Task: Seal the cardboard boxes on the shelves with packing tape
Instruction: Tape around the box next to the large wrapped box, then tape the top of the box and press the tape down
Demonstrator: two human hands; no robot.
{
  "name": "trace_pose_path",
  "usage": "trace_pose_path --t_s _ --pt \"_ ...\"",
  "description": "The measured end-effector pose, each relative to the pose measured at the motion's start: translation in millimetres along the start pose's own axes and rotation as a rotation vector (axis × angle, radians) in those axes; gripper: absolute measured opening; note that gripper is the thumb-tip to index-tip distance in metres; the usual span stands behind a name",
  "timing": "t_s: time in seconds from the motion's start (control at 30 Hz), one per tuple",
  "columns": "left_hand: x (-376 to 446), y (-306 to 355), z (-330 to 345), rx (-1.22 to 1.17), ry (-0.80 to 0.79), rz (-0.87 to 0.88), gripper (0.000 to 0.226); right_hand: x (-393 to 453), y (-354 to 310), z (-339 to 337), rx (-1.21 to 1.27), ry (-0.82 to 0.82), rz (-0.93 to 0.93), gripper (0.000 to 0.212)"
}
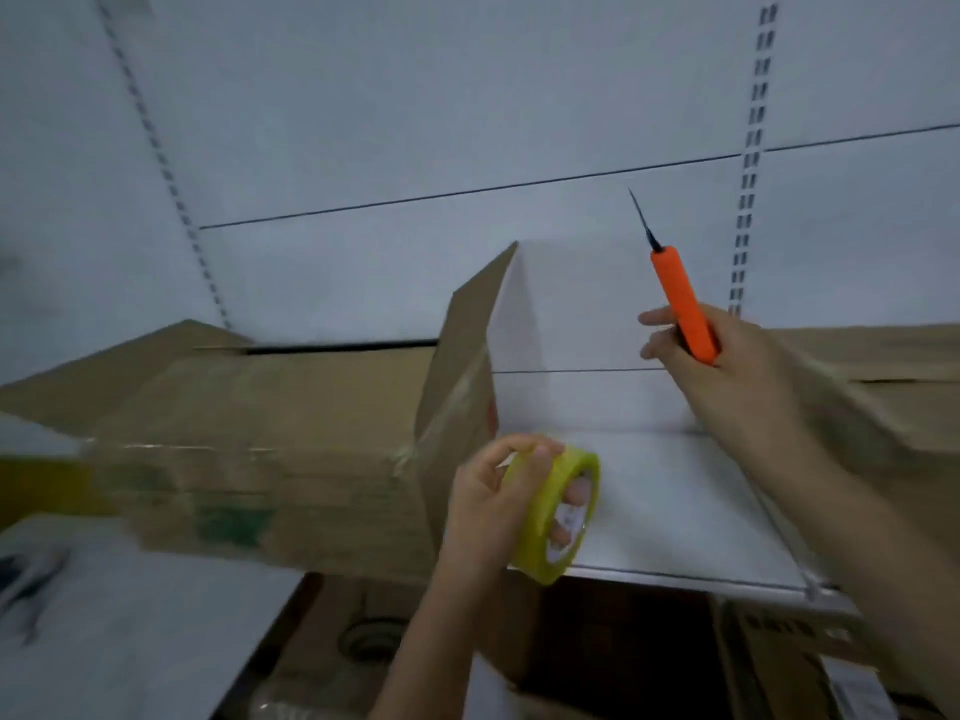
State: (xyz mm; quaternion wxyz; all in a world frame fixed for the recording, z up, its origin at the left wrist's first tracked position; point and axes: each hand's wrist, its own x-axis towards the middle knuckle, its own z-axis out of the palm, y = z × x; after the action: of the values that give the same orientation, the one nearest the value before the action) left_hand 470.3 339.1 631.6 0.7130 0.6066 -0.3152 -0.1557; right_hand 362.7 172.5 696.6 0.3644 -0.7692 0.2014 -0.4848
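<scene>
Tape roll [558,511] is being gripped by left hand [493,504], orange knife [683,304] by right hand [727,366]; box [291,439] beside left hand awaiting flap closure, probably next.

Matt brown cardboard box [291,433], glossy yellow plastic tape roll [558,517], smooth white shelf [675,501] — matt orange knife handle [685,304].

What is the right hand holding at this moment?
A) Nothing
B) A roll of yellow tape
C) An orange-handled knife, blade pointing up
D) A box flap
C: the right hand grips the orange-handled knife with its blade pointing up, while the tape roll is in the left hand.
</scene>
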Motion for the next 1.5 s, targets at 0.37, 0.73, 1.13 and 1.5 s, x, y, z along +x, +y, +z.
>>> trace_pose_path --t_s 0.37,0.73,1.13,1.5 --pt "-44 57 -188 0.146 0.531 0.176 0.013 -23 -67 182 0.055 -0.004 -0.082 0.1" --pt "91 115 -266 0.386 0.076 0.334 0.033 -43 -85 193 -0.215 0.429 0.013 0.074" --pt "121 64 -295 0.082 0.033 0.197 0.039 59 -144 278 -0.812 -0.433 0.289 0.022" --pt "43 83 -340 0.2 0.03 0.189 0.036 68 -93 288 -0.971 -0.641 0.32 0.044"
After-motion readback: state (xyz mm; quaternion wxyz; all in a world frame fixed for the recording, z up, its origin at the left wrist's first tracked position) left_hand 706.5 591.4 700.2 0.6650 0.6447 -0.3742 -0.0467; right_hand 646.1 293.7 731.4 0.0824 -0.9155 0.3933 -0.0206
